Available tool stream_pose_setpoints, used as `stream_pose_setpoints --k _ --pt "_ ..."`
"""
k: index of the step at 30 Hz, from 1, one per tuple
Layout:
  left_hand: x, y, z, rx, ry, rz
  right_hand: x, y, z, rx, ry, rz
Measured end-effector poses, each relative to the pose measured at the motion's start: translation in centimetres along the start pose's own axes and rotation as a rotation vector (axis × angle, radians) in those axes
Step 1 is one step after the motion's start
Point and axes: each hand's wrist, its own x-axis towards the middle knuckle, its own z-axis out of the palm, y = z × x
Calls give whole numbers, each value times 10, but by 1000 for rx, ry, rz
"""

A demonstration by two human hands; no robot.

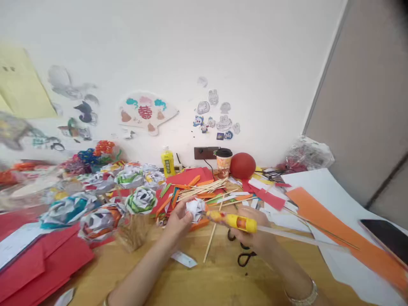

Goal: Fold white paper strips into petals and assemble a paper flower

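Between the fingers of my left hand (177, 222) is a small white folded-paper flower (195, 208). My right hand (256, 227) is closed around a yellow hot glue gun (237, 221), its nozzle pointing left at the paper flower. Whether the nozzle touches the paper I cannot tell. A long translucent glue stick (296, 237) trails from the gun's back end to the right. Black-handled scissors (246, 257) lie below my right hand, partly hidden by it. A wooden skewer (209, 243) rests on the table between my hands.
Rolled paper flowers (141, 200) and red paper sheets (47, 263) cover the left side. Behind my hands lie a pile of wooden sticks (201, 189), a yellow bottle (168, 161), a lidded cup (223, 163) and a red balloon (243, 165). Orange paper (344, 231) and a phone (387, 238) lie right.
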Motion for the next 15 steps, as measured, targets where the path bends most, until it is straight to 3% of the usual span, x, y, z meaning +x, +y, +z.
stream_pose_setpoints --k 8,11,15 --pt "4 5 -2 -23 53 51 1 23 -3 -227 -24 -108" --pt "8 6 -7 -6 70 55 3 49 -7 -471 -106 -5" --pt "13 5 -11 51 114 67 -4 92 -8 -787 -234 243"
